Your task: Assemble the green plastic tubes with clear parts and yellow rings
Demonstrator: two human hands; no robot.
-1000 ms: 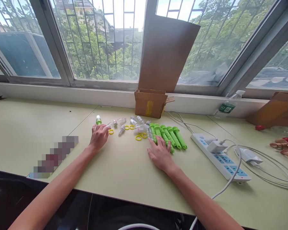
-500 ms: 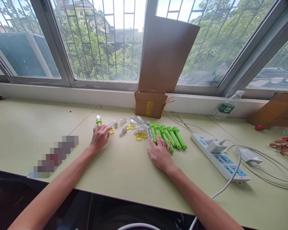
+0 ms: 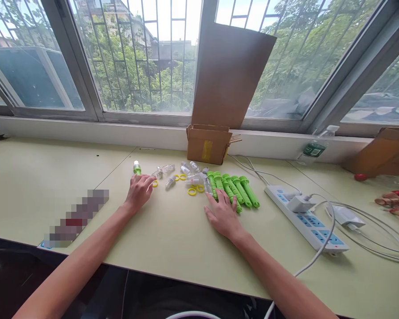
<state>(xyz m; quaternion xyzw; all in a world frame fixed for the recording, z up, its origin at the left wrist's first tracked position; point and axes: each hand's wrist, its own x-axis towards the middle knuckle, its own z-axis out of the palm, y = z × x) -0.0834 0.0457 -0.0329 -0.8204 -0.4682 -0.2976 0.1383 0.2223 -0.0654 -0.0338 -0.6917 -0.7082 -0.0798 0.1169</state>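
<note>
My left hand rests on the tabletop with its fingers partly spread. Just beyond its fingertips a green tube with a white tip shows; its lower part is hidden by the hand. Beside the index finger lie a yellow ring and clear plastic pieces. My right hand lies flat and open, its fingertips over the near ends of several green plastic tubes laid side by side. Between the hands are more clear pieces and yellow rings.
Behind the pieces a cardboard box stands against the window ledge with its flap up. At right lie a white power strip with cables, a plastic bottle and wooden pieces. A blurred patch covers something at left.
Both hands stay almost where they were. The view has shifted very slightly, and no object has visibly been moved.
</note>
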